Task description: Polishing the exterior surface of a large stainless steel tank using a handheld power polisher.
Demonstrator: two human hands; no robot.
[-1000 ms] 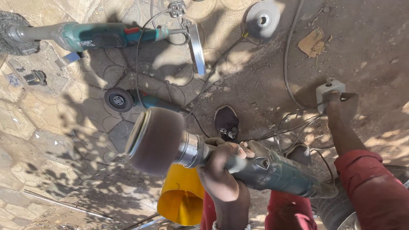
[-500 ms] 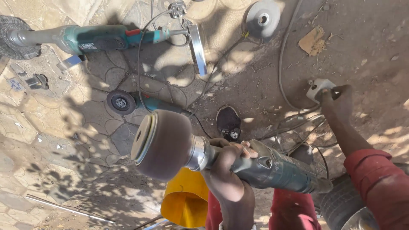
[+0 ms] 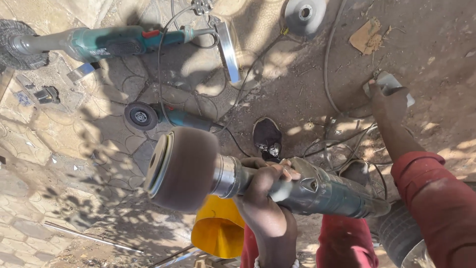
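**Over the paved yard, polisher in our grip**

Above the dusty paving we hold a grey-green polishing machine (image 3: 317, 191) level, our left hand (image 3: 263, 191) clenched around its neck just behind the metal collar. Its thick brown drum wheel (image 3: 183, 168) juts out to the left, well off the ground. Our right hand (image 3: 389, 99), red sleeve pushed up the forearm, reaches down to the dirt and closes on a small grey socket block (image 3: 389, 82), where several cables (image 3: 332, 59) run in. Below the machine sits a yellow funnel (image 3: 218, 231). Farther out on the paving lie a teal grinder with a wire brush (image 3: 89, 42), a smaller angle grinder (image 3: 158, 116), a loose grey disc (image 3: 305, 15) and a scrap of cardboard (image 3: 366, 35). A dark shoe (image 3: 267, 136) rests between the cables.
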